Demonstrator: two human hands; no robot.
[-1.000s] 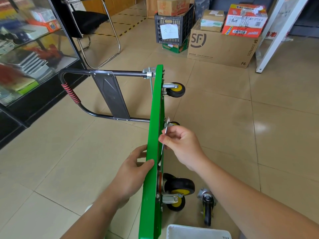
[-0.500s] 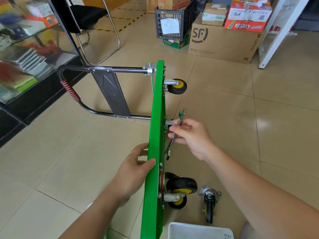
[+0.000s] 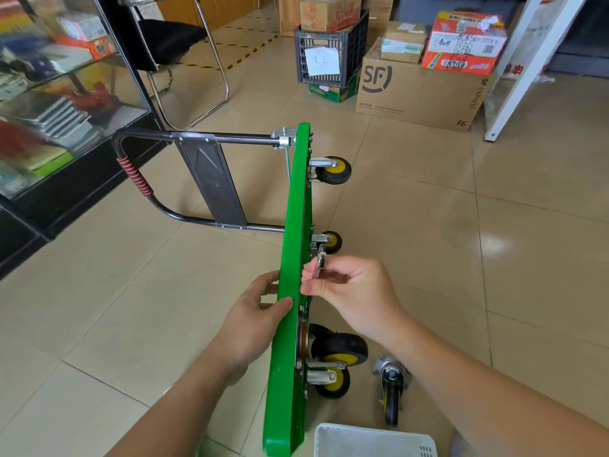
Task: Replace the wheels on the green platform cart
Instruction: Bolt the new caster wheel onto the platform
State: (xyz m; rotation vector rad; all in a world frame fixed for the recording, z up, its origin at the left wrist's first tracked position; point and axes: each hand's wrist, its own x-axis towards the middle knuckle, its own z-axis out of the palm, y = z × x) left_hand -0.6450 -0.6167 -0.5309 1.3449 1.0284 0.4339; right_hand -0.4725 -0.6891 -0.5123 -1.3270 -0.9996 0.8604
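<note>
Head view: the green platform cart point(image 3: 295, 209) stands on its long edge on the tiled floor point(image 3: 428, 258), deck upright, underside facing right. Its black handle point(image 3: 211, 179) sticks out to the left.

Left hand point(image 3: 250, 321) grips the deck's upper edge, thumb lying on the edge and fingers curled over onto the top face.

Right hand point(image 3: 356, 298) is just beside the underside and pinches a small metal wrench point(image 3: 320, 260) between thumb and curled fingers. The wrench head reaches up to the bracket of the far lower wheel point(image 3: 332, 242); I cannot tell whether it sits on a nut.

The far upper wheel point(image 3: 333, 170) is mounted. Two near casters point(image 3: 341, 350) are mounted one above the other.

A loose caster point(image 3: 392, 387) lies on the floor near them, apart from the cart. A white basket point(image 3: 372, 440) sits at the bottom edge. Cardboard boxes point(image 3: 418, 90) and a dark crate point(image 3: 329, 51) stand well behind.
</note>
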